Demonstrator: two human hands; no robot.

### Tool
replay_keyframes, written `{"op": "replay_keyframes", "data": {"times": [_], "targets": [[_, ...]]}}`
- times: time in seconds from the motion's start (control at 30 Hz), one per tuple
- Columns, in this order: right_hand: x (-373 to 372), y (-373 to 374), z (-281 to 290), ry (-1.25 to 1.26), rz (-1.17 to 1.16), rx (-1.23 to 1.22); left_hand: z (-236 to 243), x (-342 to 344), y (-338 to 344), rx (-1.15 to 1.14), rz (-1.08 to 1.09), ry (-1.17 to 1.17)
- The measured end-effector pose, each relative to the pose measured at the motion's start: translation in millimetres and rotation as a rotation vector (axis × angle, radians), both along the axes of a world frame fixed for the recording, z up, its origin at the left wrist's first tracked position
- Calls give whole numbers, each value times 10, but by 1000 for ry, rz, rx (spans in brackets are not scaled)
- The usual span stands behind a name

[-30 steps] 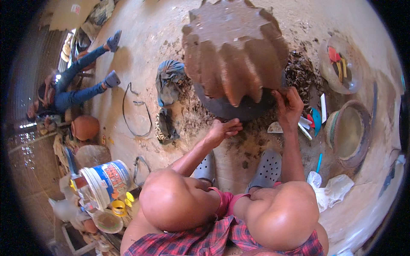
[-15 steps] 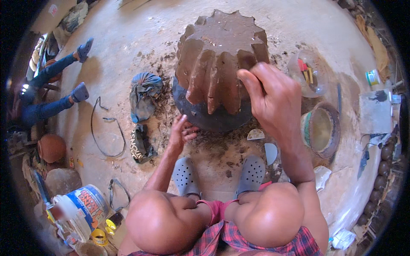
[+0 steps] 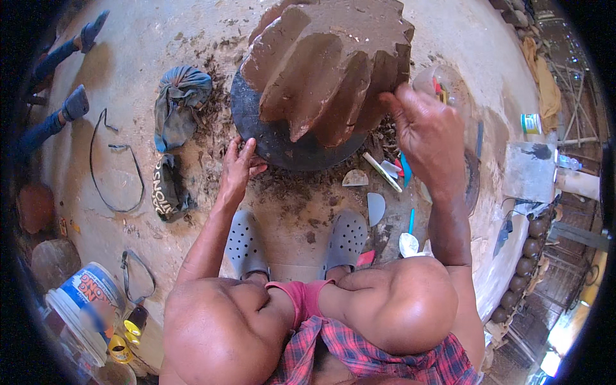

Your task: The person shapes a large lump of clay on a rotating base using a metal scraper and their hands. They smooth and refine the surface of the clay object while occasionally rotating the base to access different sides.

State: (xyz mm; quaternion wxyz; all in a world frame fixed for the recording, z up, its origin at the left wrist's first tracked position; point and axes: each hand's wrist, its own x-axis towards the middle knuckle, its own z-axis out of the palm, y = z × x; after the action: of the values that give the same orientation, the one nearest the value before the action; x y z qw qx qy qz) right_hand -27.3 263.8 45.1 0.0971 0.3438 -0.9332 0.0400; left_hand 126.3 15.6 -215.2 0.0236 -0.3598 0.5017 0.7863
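A large brown fluted clay form point(image 3: 333, 70) with deep ridges rests on a round black turntable point(image 3: 282, 154) on the floor ahead of me. My left hand point(image 3: 239, 168) has its fingers apart, with the fingertips at the turntable's near left rim. Close by the right side of the clay, my right hand point(image 3: 428, 131) is closed, thumb against curled fingers. Whatever it may hold is hidden.
Clay scraps surround the turntable. Left lie a tied cloth bundle point(image 3: 181, 106), a black cord point(image 3: 138, 186) and a white bucket point(image 3: 93, 295). Right are a half-round scraper point(image 3: 376, 207), a stick point(image 3: 383, 172) and a clear tub point(image 3: 439, 80). Another person's legs point(image 3: 48, 119) show far left.
The clay's ridges have turned on the turntable. My left hand has come up against the rim. My right hand remains closed near the clay's right side. The whole view has shifted.
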Motion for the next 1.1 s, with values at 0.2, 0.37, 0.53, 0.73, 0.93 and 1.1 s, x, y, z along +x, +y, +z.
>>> {"op": "replay_keyframes", "data": {"times": [0.2, 0.37, 0.53, 0.73, 0.93, 1.1], "targets": [[132, 332, -669, -178, -99, 18, 15, 0, 8, 7, 25, -46], [84, 592, -990, -434, -158, 472, -13, -5, -16, 4, 24, -52], [-45, 613, -405, -197, 44, 3, 89, -25, 13, 13, 46, -55], [-288, 21, 293, 16, 223, -224, 116, -25, 26, 8, 42, -31], [-304, -22, 14, -66, 144, -172, 18, 7, -11, -18, 30, -22], [-160, 249, -544, -126, 151, -306, 32, -24, -68, -4, 0, -2]]}}
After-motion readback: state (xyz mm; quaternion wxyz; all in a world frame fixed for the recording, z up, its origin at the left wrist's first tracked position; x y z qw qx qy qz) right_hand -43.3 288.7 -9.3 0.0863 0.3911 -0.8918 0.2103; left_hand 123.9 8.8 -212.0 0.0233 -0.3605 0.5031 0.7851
